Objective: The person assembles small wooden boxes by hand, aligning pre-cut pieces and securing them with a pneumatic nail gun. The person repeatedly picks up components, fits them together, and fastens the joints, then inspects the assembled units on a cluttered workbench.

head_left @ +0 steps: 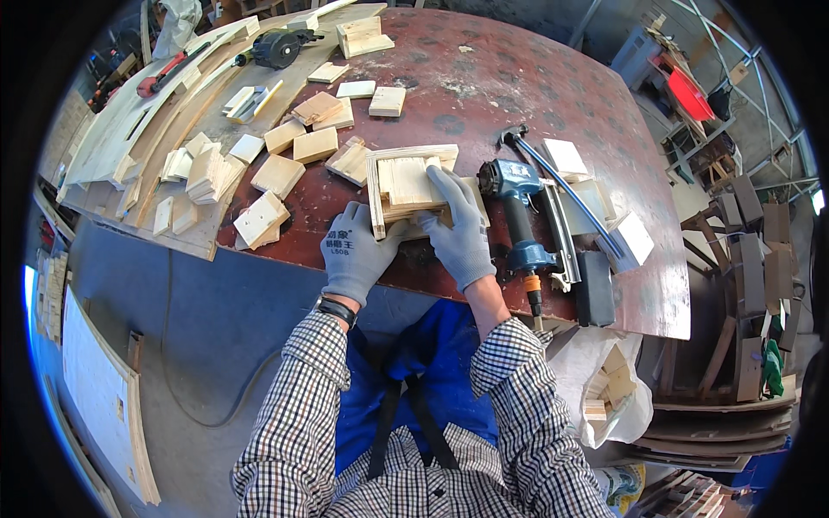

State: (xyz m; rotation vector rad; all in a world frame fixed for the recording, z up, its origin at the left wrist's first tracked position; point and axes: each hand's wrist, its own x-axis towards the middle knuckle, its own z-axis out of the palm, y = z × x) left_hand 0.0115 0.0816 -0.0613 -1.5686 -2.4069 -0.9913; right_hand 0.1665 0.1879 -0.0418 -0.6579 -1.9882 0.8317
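Note:
Near the front edge of the dark red table, a small wooden frame of plywood strips (376,203) is filled with stacked pale wood blocks (408,181). My left hand (358,246), in a grey glove, grips its near left corner, the fingertips partly hidden. Across its right side lies my right hand (456,226), also gloved, its thumb and fingers closed about the blocks. Just right of that hand rests a blue and black air nail gun (518,207), its hose fitting toward me. Beyond it lies a hammer with a blue handle (566,190).
Loose wood blocks (278,176) lie scattered left on the table (518,78), with a black power tool (276,47) behind them. White blocks (632,240) and a dark block (595,289) sit right. Below hangs a white sack (639,410) of offcuts. A cable (216,425) crosses the floor.

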